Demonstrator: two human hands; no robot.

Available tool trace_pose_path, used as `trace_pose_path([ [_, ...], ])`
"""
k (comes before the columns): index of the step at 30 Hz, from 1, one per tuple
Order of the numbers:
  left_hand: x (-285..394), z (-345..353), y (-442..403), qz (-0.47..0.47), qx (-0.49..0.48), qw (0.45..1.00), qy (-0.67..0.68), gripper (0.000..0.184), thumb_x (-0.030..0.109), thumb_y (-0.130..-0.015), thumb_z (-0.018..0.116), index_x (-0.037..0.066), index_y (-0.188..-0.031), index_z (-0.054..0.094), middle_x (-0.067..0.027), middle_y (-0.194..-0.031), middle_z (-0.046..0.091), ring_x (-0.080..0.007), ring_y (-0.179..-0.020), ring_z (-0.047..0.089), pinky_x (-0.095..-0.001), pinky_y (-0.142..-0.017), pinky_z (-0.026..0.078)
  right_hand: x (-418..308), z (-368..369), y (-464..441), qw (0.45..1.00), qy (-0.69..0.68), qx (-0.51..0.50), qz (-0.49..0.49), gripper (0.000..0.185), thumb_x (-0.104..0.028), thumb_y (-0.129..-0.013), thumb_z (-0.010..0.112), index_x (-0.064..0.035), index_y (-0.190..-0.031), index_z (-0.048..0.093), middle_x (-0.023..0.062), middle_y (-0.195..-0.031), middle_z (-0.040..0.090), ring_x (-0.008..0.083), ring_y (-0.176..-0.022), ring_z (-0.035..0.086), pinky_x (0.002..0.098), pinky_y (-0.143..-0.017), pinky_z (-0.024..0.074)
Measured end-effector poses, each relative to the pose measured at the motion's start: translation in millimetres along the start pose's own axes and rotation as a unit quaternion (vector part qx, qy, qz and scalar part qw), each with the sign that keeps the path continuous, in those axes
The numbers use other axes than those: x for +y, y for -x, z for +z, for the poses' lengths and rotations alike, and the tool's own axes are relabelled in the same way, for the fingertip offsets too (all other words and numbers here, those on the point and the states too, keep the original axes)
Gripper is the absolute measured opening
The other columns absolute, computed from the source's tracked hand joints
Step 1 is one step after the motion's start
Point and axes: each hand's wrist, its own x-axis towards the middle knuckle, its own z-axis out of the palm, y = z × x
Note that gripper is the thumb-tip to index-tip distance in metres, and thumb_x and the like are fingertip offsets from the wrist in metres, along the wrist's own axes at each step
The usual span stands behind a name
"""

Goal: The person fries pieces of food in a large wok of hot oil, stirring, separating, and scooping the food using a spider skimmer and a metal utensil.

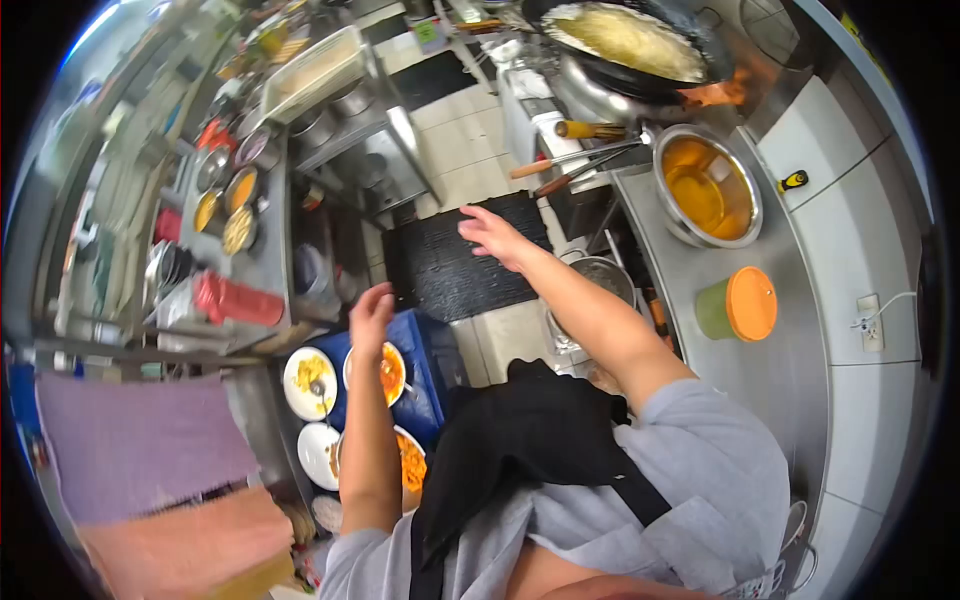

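The left hand [371, 318] is placed nearer than the right hand [490, 238] to the bowl of orange food [349, 368], situated bodyward from it, both hands being empty, fingers loosely apart.

White tiled wall [860, 420] with dark joints and a socket [870, 322] curves down three o'clock beside a steel surface [745, 385]. Pale floor tiles [465, 140] run from twelve to centre under black mats [465, 255]; steel shelving [110, 210] fills ten o'clock, brightly lit.
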Motion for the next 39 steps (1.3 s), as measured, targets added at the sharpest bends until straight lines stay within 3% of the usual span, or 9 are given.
trace_pose_path([
  [7,-13.4,-23.1,-175.7,-0.032,-0.005,0.998,0.052,0.04,0.034,-0.094,0.063,0.011,-0.127,0.06,-0.0011,-0.122,0.06,-0.0136,-0.11,0.055,-0.0337,-0.084,0.047,-52.0,-81.2,-184.1,0.958,-0.263,0.108,-0.027,0.077,-0.023,-0.094,0.061,-0.0181,-0.152,0.011,0.0154,-0.121,0.057,0.0271,-0.109,0.058,0.0446,-0.083,0.0499],
  [13,-66.5,-27.2,-315.5,-0.143,-0.04,0.987,0.059,0.036,0.033,-0.095,0.062,0.01,-0.123,0.064,0.0017,-0.096,0.062,-0.0078,-0.083,0.056,-0.0234,-0.065,0.046,17.7,-156.8,-310.0,0.82,-0.438,0.368,-0.015,0.086,-0.013,-0.093,0.055,-0.0294,-0.152,-0.006,0.0233,-0.119,0.057,0.0359,-0.098,0.064,0.049,-0.081,0.0546],
  [22,29.9,71.2,-516.4,-0.052,-0.437,0.894,-0.089,0.027,0.021,-0.096,0.061,0.008,-0.119,0.066,-0.0009,-0.099,0.062,-0.0108,-0.087,0.054,-0.0258,-0.073,0.046,62.3,-261.9,-398.5,0.674,-0.493,0.546,0.062,0.081,-0.007,-0.089,0.057,-0.0388,-0.148,0.011,0.0145,-0.125,0.048,0.0304,-0.087,0.063,0.0457,-0.073,0.0547],
  [26,66.2,135.5,-602.0,0.037,-0.496,0.861,-0.106,0.031,0.025,-0.096,0.06,0.008,-0.122,0.064,-0.0001,-0.094,0.058,-0.0099,-0.08,0.05,-0.0263,-0.071,0.044,81.0,-291.5,-429.0,0.714,-0.419,0.549,0.115,0.064,-0.016,-0.087,0.066,-0.0236,-0.142,0.033,0.0141,-0.134,0.048,0.0319,-0.1,0.06,0.0451,-0.081,0.0511],
  [29,83.4,174.7,-651.3,-0.115,-0.504,0.83,-0.209,0.039,0.027,-0.093,0.063,0.009,-0.127,0.061,-0.0134,-0.12,0.06,-0.0222,-0.107,0.057,-0.0352,-0.095,0.045,82.2,-290.0,-455.5,0.872,-0.076,0.398,0.274,0.067,-0.023,-0.078,0.077,-0.0084,-0.136,0.049,0.0157,-0.13,0.056,0.0316,-0.109,0.057,0.0498,-0.089,0.0457],
  [31,67.9,192.4,-663.6,-0.056,-0.487,0.846,-0.21,0.04,0.028,-0.093,0.063,0.01,-0.128,0.06,-0.0173,-0.126,0.057,-0.0268,-0.115,0.055,-0.0374,-0.1,0.043,64.9,-282.8,-466.7,0.908,0.087,0.235,0.337,0.072,-0.024,-0.076,0.079,-0.0031,-0.138,0.049,0.016,-0.13,0.059,0.0284,-0.116,0.055,0.0513,-0.098,0.0407],
  [35,57.1,255.8,-729.8,0.179,-0.405,0.87,-0.217,0.04,0.031,-0.094,0.059,0.012,-0.129,0.06,-0.0267,-0.14,0.044,-0.039,-0.133,0.042,-0.0426,-0.11,0.034,-35.8,-233.9,-439.1,0.949,-0.243,0.149,0.135,0.056,-0.022,-0.085,0.071,-0.0043,-0.135,0.052,0.0157,-0.124,0.063,0.0237,-0.114,0.059,0.0385,-0.096,0.0455],
  [37,24.0,290.9,-764.9,0.098,-0.434,0.889,-0.106,0.042,0.035,-0.099,0.051,0.012,-0.135,0.055,-0.0166,-0.139,0.049,-0.0305,-0.124,0.051,-0.0405,-0.103,0.042,-77.7,-227.1,-437.1,0.91,-0.393,0.127,0.035,0.049,-0.023,-0.088,0.068,-0.0072,-0.132,0.054,0.0139,-0.118,0.066,0.0232,-0.109,0.062,0.0377,-0.089,0.0485],
  [39,38.9,323.7,-755.9,-0.328,-0.525,0.769,0.159,0.039,0.035,-0.102,0.048,0.013,-0.132,0.056,-0.0137,-0.13,0.057,-0.0289,-0.111,0.058,-0.0373,-0.097,0.047,-84.0,-225.7,-457.3,0.774,-0.614,0.086,-0.126,0.037,-0.024,-0.091,0.064,-0.0098,-0.125,0.058,0.0101,-0.107,0.069,0.0222,-0.098,0.065,0.0354,-0.075,0.0513],
])
